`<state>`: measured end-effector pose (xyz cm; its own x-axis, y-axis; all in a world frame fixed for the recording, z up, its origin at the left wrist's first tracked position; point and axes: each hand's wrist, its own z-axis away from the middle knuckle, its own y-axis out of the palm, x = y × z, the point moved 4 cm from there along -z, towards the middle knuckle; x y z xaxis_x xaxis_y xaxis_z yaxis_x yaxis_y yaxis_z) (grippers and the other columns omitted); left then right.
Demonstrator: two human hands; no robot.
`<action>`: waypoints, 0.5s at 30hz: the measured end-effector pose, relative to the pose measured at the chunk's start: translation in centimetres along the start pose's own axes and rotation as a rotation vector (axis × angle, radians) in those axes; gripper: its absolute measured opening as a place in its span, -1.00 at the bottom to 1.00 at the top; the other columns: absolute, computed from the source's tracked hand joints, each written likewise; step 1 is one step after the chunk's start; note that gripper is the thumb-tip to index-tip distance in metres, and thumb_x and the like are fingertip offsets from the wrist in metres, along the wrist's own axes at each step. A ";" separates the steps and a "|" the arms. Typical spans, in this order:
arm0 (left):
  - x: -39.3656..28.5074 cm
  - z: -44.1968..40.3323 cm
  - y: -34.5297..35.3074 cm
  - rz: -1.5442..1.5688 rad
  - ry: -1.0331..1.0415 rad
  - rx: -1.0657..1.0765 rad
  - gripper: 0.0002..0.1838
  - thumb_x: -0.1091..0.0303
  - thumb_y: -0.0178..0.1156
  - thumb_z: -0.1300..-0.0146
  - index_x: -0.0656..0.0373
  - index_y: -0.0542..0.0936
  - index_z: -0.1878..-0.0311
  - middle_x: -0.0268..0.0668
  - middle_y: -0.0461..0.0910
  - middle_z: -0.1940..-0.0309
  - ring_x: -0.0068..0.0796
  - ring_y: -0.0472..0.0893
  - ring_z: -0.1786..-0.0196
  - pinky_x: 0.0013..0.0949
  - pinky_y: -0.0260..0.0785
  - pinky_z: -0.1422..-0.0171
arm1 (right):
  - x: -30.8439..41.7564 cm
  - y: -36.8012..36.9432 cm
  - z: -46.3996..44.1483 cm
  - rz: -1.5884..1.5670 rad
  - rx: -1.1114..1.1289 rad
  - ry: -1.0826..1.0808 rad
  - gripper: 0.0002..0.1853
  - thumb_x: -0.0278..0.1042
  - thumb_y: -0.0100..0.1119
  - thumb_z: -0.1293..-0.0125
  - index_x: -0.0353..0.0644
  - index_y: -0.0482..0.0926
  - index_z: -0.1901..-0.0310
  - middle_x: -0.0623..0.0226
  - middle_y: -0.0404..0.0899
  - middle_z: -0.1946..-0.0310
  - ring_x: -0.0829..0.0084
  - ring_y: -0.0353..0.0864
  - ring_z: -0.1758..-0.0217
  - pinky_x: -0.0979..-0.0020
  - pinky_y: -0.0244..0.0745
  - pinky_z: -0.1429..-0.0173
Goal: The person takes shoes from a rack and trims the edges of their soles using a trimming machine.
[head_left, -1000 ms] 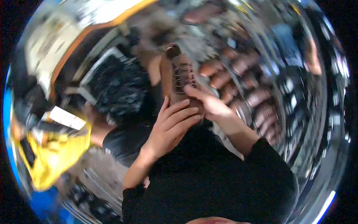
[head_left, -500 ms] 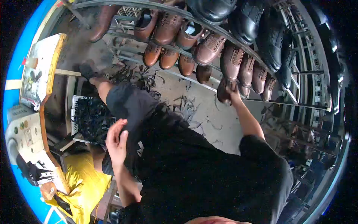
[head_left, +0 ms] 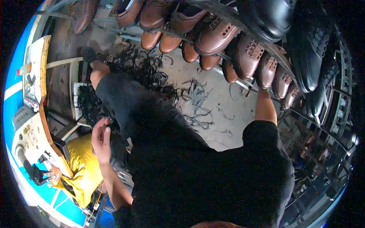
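My left hand hangs in the air at the left, its fingers loosely bent and nothing visible between them. A yellow cloth lies beside and below it. My right forearm reaches up to the shoe rack, where my right hand is hidden behind the shoes. Nearest to it is a brown lace-up shoe, with a larger brown shoe to its left. Whether the hidden hand holds anything cannot be seen.
Black shoes stand on the rack at the upper right. Tan shoes sit on a lower tier. Dark strips litter the floor. At the left are a wood-edged worktable and a crate of black strips.
The shoe earlier held in both hands is out of sight. My left hand has moved left and down. My right hand, earlier at a shoe on the lower rack, is now hidden behind the shoes.
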<state>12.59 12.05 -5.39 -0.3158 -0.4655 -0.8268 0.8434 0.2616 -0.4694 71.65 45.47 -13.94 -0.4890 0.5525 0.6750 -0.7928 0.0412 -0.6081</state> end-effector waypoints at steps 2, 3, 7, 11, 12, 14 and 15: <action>-0.7 -0.8 0.0 -0.060 0.047 0.035 -0.63 0.58 0.09 -0.40 0.30 0.46 -0.26 -0.18 0.57 -0.16 -0.40 0.53 -0.24 -0.35 0.28 -0.39 | -3.9 0.0 -3.6 -0.042 -0.021 0.009 -0.43 -0.33 0.04 -0.41 -0.31 0.24 -0.40 0.16 0.29 -0.41 0.20 0.24 -0.48 0.24 0.08 -0.56; -1.1 -1.1 0.1 -0.060 0.047 0.035 -0.63 0.58 0.09 -0.40 0.30 0.46 -0.26 -0.18 0.57 -0.16 -0.40 0.53 -0.24 -0.35 0.28 -0.39 | -6.5 -0.2 -5.3 -0.095 -0.054 0.006 -0.43 -0.36 0.01 -0.41 -0.30 0.22 -0.42 0.16 0.32 -0.39 0.17 0.25 -0.47 0.24 0.03 -0.58; -2.2 -1.3 0.2 -0.027 0.062 0.016 -0.64 0.59 0.14 -0.35 0.29 0.51 -0.21 -0.20 0.60 -0.13 -0.41 0.56 -0.20 -0.37 0.32 -0.35 | -16.8 2.7 0.1 0.435 -0.102 -0.050 -0.54 -0.08 -0.02 -0.42 -0.13 0.44 -0.25 0.08 0.53 -0.07 0.11 0.48 -0.04 0.13 0.32 -0.14; -2.3 -1.2 0.2 0.013 0.100 0.001 -0.66 0.56 0.25 -0.28 0.25 0.59 -0.13 -0.22 0.63 -0.11 -0.41 0.59 -0.17 -0.36 0.38 -0.31 | -17.1 3.6 7.9 0.755 -0.050 -0.288 -0.53 0.08 0.03 -0.41 -0.05 0.58 -0.16 -0.04 0.68 0.17 -0.06 0.64 0.17 0.04 0.53 0.11; -2.3 -1.4 0.5 0.100 0.103 0.004 -0.65 0.54 0.28 -0.26 0.24 0.60 -0.12 -0.23 0.63 -0.11 -0.41 0.59 -0.17 -0.35 0.39 -0.31 | -12.2 4.9 11.6 0.878 0.048 -0.315 -0.47 0.11 0.05 -0.41 -0.18 0.57 -0.15 -0.08 0.67 0.16 -0.13 0.64 0.16 0.03 0.53 0.09; -2.9 -1.8 0.5 0.117 0.221 0.041 -0.59 0.49 0.35 -0.23 0.21 0.59 -0.16 -0.26 0.62 -0.12 -0.37 0.59 -0.19 -0.33 0.40 -0.31 | -7.4 7.2 15.1 0.671 0.369 -0.613 -0.42 0.01 0.17 -0.37 -0.37 0.50 -0.19 -0.20 0.63 0.08 -0.19 0.60 0.00 0.04 0.52 -0.06; -2.5 -2.0 0.9 0.196 0.260 0.075 -0.51 0.47 0.37 -0.21 0.17 0.54 -0.23 -0.26 0.56 -0.20 -0.37 0.53 -0.25 -0.31 0.38 -0.33 | -1.6 9.1 18.9 0.556 0.445 -0.754 -0.53 -0.24 0.21 -0.34 -0.37 0.48 -0.18 0.00 0.66 0.12 0.16 0.66 0.12 0.19 0.50 -0.05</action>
<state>13.28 15.17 -4.34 -0.2365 -0.1784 -0.9551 0.9257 0.2574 -0.2773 58.33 29.21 -12.65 -0.8062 -0.2716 0.5255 -0.3730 -0.4561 -0.8080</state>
